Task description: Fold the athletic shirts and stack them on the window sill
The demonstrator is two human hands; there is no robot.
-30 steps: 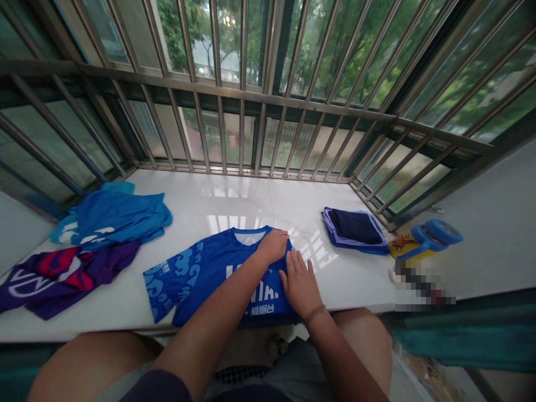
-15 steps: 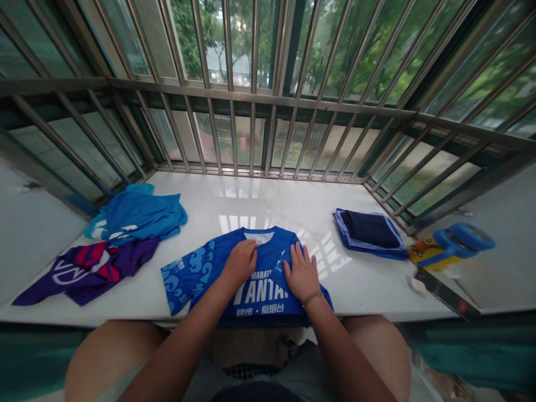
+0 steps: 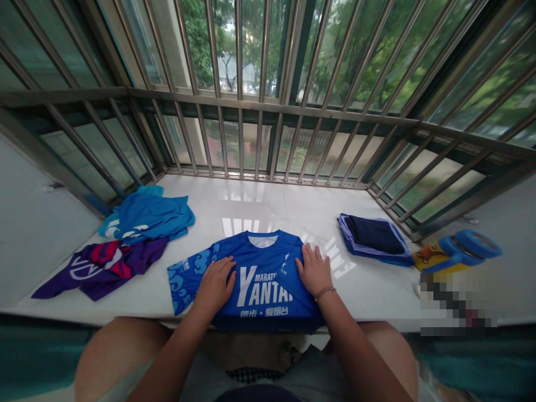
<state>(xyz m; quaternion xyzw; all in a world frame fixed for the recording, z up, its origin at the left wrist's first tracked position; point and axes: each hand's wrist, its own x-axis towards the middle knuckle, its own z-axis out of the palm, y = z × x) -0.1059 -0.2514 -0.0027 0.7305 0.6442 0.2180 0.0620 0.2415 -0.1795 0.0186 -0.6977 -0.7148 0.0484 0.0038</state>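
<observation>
A blue T-shirt with white lettering lies front up on the white ledge, collar toward the window. Its wave-patterned sleeve is spread out to the left, while the right side shows a diagonal fold and no spread sleeve. My left hand rests flat on the shirt near that left sleeve, fingers stretched. On the shirt's right shoulder edge lies my right hand, open, with fingers slightly spread and partly over the ledge. The shirt's lower hem hangs at the ledge's front edge.
Crumpled light-blue and purple garments lie at the left. A stack of folded dark clothes sits at the right, beside a blue-and-yellow container and a blurred-out patch. Metal window bars enclose the back of the white ledge.
My left hand has moved from the collar down and left toward the sleeve. My right hand has shifted slightly to the right. The right sleeve part beside my wrist no longer shows.
</observation>
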